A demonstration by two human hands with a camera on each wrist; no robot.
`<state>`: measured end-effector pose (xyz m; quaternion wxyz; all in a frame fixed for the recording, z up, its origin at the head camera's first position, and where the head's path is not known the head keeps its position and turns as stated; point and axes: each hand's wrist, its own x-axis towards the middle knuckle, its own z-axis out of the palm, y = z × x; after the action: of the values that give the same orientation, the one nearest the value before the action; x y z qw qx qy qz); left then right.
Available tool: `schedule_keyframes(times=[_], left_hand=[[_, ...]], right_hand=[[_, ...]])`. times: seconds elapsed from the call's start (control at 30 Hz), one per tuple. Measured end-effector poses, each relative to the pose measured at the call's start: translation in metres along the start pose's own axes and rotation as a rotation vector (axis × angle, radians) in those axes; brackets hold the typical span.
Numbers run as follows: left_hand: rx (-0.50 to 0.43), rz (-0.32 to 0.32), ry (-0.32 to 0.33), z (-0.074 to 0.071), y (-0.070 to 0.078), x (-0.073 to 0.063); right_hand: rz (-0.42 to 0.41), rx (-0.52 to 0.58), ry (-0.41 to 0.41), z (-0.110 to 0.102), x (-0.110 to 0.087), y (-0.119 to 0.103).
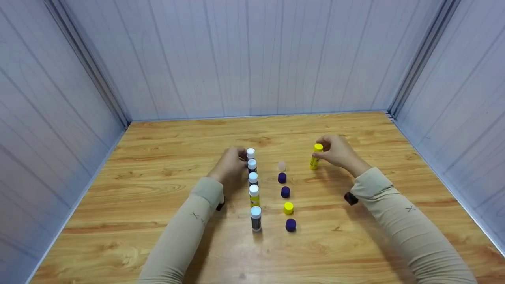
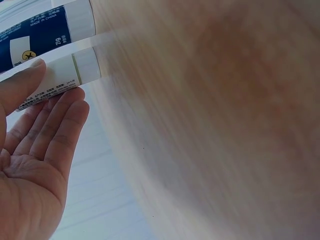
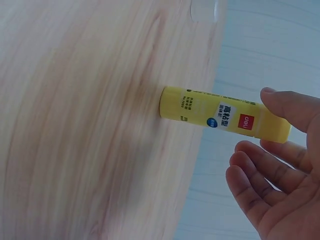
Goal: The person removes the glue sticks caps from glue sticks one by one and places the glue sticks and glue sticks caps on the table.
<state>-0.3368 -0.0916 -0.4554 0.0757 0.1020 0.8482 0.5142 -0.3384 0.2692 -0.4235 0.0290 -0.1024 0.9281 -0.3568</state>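
Observation:
In the head view my left hand (image 1: 232,159) is at the far end of a row of upright glue sticks with white tops. In the left wrist view its thumb and fingers grip a white-labelled glue stick (image 2: 62,75), right beside a dark blue-labelled glue stick (image 2: 40,37). Off to the right, my right hand (image 1: 335,152) pinches a yellow glue stick (image 1: 315,157) near its top between thumb and forefinger. That stick is upright, its base at the tabletop in the right wrist view, with the other fingers loosely bent beside it.
Right of the row stand loose caps: a pale translucent cap (image 1: 281,165), a yellow cap (image 1: 288,208) and several dark purple ones, such as the nearest purple cap (image 1: 290,225). The nearest glue stick (image 1: 256,219) has a dark label. Pale panel walls (image 1: 260,59) enclose the wooden table (image 1: 158,189).

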Motion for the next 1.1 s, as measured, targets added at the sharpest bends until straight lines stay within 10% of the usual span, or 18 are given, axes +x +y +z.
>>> schedule_keyframes(times=[0.87, 1.1], left_hand=[[-0.072, -0.023, -0.057, -0.004, -0.003, 0.001], [0.072, 0.007, -0.010, -0.021, 0.001, 0.001]], right_hand=[[-0.021, -0.009, 0.037, 0.006, -0.001, 0.008], [-0.031, -0.017, 0.105, 0.006, -0.002, 0.002]])
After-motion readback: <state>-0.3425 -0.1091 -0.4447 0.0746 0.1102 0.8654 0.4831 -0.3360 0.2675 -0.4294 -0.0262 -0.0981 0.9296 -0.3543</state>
